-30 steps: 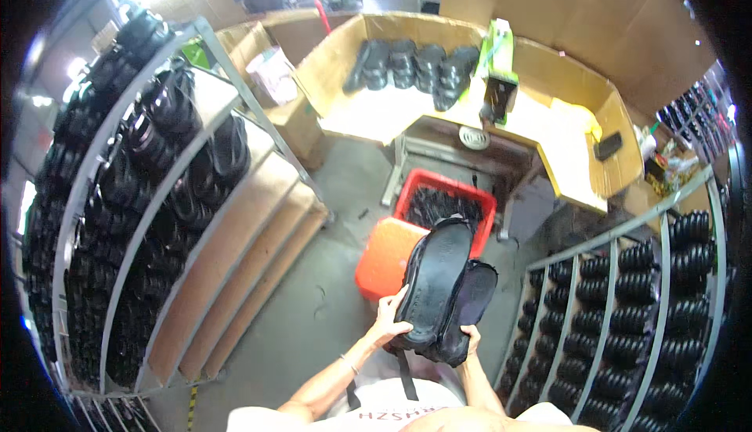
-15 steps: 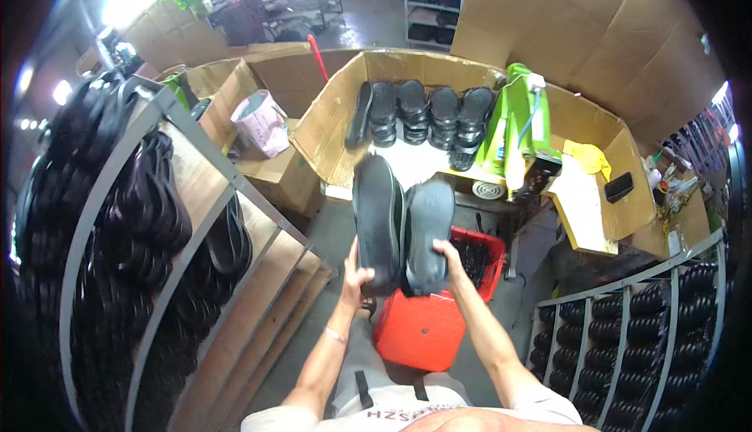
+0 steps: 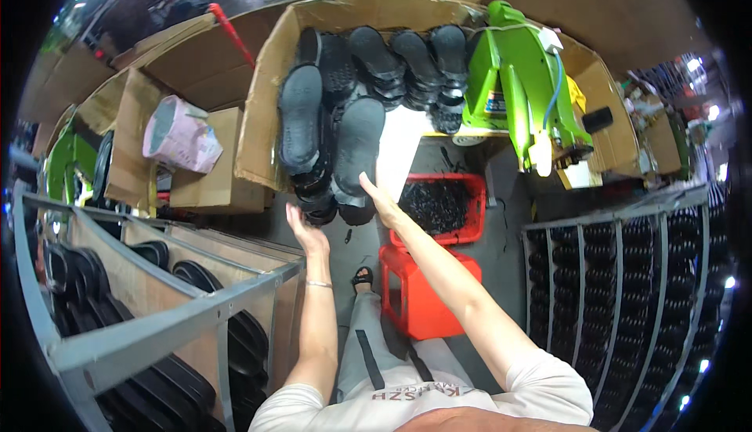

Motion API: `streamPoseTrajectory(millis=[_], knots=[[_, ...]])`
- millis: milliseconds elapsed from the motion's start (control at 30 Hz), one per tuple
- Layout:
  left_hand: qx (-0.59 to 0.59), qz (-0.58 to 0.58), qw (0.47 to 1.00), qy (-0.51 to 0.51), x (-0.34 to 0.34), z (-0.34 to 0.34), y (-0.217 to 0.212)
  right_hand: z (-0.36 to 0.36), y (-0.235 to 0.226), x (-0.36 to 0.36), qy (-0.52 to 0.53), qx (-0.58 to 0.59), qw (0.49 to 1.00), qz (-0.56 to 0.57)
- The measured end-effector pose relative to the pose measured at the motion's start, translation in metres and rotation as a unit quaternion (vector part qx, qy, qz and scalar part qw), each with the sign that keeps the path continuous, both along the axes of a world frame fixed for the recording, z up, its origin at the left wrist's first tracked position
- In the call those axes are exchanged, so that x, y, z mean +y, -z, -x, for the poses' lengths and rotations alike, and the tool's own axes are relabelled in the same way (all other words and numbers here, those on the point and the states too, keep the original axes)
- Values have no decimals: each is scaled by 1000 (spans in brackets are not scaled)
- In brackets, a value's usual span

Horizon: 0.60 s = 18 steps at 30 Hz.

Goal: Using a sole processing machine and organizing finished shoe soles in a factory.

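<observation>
Two stacks of black shoe soles stand side by side at the near left of the cardboard-walled bench: a left stack [image 3: 301, 119] and a right stack [image 3: 359, 138]. My left hand [image 3: 309, 234] is open, fingers spread, just below and apart from the left stack's near end. Against the near right side of the right stack rests my right hand [image 3: 381, 200], its thumb side at the top sole and its fingers stretched out along the edge. Some of those fingers are hard to see. Behind them, several more stacks of black soles [image 3: 376, 56] line the back wall.
A green machine [image 3: 521, 79] stands right of the soles. Below the bench are a red crate [image 3: 480, 209] of black scraps and a red stool [image 3: 439, 295]. Metal racks, left [image 3: 168, 326] and right [image 3: 619, 220], hold black soles. A pinkish bucket [image 3: 178, 138] sits at left.
The two stacks of soles have moved forward from in front of my body onto the bench. My left hand has let go and drawn back; my right hand still touches the right stack.
</observation>
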<state>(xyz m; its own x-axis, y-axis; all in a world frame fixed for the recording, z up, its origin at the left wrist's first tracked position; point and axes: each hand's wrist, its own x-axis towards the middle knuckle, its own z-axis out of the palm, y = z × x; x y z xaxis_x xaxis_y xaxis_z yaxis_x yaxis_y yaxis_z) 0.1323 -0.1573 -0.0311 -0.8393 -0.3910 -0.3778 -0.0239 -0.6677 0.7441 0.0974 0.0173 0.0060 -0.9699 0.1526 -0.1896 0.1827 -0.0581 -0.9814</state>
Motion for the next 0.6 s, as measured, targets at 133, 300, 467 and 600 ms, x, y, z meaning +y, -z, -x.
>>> streamPoseTrajectory(millis=[133, 300, 467, 600], knots=[[-195, -135, 970, 60, 18, -68, 63, -40, 24, 17, 9, -114, 983, 145], [-341, -111, 874, 327, 41, -140, 117, -182, 96, 38, 179, -185, 966, -11], [-368, -67, 791, 484, 101, -177, 126, -432, 147, 139, 256, -427, 854, -153], [-328, -11, 795, 511, 167, -178, 138, -621, 155, 219, 411, -559, 718, -59]])
